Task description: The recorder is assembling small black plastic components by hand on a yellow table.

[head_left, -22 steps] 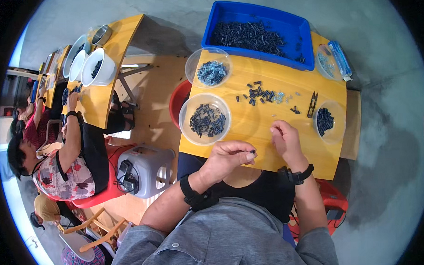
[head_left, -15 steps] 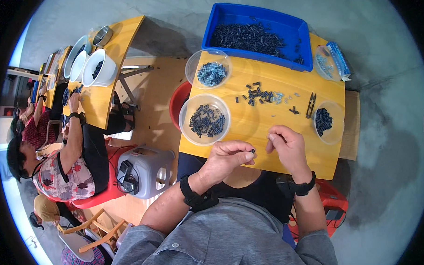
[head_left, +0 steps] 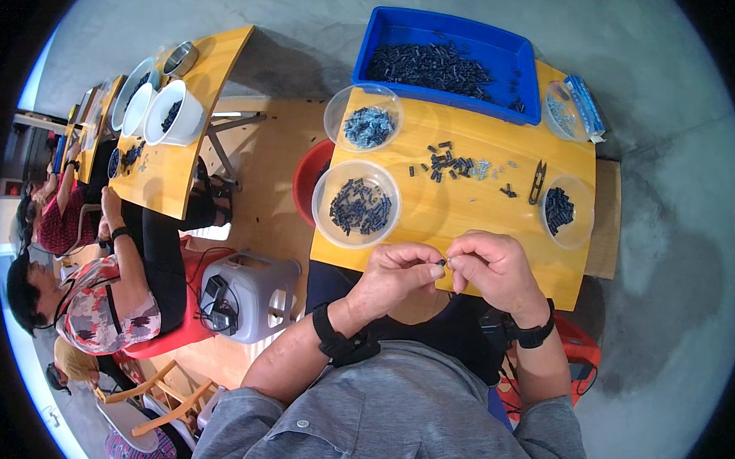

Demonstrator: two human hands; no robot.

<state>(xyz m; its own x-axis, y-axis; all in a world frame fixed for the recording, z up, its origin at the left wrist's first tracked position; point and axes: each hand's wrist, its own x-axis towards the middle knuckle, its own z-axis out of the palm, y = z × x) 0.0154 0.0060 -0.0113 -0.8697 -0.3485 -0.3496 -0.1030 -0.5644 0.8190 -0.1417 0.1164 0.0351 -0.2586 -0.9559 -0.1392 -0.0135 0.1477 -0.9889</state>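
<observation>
My left hand [head_left: 401, 270] pinches a small black cylindrical piece [head_left: 441, 263] between thumb and fingertips, near the front edge of the yellow table [head_left: 464, 210]. Close against it, my right hand [head_left: 493, 263] has its thumb and fingertips pressed together at the piece's right end; whatever sits between them is too small to make out. Beyond my hands lies a loose pile of black pieces [head_left: 454, 166], with small clear bits [head_left: 482, 170] at its right. A round clear tub [head_left: 316, 205] of black pieces stands left of them, and another tub [head_left: 586, 232] of black pieces at the right.
A blue tray [head_left: 452, 95] of black pieces stands at the back. Tubs of pale-blue bits [head_left: 368, 127] [head_left: 559, 113] sit at the left and right. Black thread snips [head_left: 537, 181] lie at the right. A red bucket [head_left: 303, 183] is beside the table; a co-worker [head_left: 118, 287] sits left.
My right hand has moved left and slightly down, so its fingertips now meet the piece in my left hand. At the left, the co-worker's hands have drawn back from their table.
</observation>
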